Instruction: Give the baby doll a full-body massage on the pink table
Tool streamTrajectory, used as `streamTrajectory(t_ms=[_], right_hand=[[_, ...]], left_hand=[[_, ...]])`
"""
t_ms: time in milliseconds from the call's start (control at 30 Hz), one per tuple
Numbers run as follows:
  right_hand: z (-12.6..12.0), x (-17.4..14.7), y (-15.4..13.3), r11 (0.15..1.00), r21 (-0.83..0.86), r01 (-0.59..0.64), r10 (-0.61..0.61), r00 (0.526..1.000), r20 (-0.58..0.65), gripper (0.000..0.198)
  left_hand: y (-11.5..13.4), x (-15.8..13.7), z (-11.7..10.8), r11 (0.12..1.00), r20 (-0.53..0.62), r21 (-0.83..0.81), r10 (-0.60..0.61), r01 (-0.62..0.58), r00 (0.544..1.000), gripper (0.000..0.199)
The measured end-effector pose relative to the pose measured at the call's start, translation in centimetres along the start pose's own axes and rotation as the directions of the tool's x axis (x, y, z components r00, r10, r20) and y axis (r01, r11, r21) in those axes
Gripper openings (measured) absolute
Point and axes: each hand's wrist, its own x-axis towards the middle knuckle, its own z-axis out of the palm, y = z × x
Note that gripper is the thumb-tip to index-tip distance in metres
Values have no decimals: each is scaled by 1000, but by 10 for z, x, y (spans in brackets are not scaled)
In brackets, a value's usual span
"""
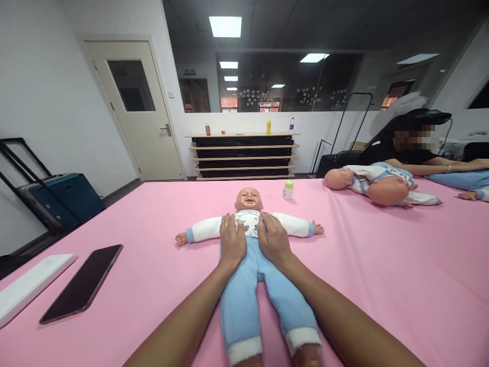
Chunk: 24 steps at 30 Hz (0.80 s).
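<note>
A baby doll (249,265) lies on its back on a pink-covered table (160,295), its head away from me and its arms stretched out sideways. It wears a white top with an animal face and light blue trousers with white cuffs. My left hand (232,239) lies flat on the left side of the doll's chest, fingers stretched out and pointing toward its head. On the other side of the chest rests my right hand (273,238), also laid flat with its fingers extended. The printed face shows between both hands.
Beyond the doll stands a small bottle with a green cap (288,190). A phone (82,283) and a white slab (32,283) lie at left. More dolls (385,191) lie at right, near a person in a cap (412,140). A suitcase (61,199) stands left of the table.
</note>
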Motion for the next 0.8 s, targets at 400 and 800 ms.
streamTrajectory(t_ms=[400, 800], right_hand=[[3, 8, 2, 989, 50, 139, -147, 877, 458, 45], [16, -1, 20, 947, -152, -283, 301, 948, 105, 53]], left_hand=[[18, -11, -16, 946, -9, -127, 298, -297, 954, 44], [21, -6, -15, 929, 181, -12, 366, -370, 913, 40]])
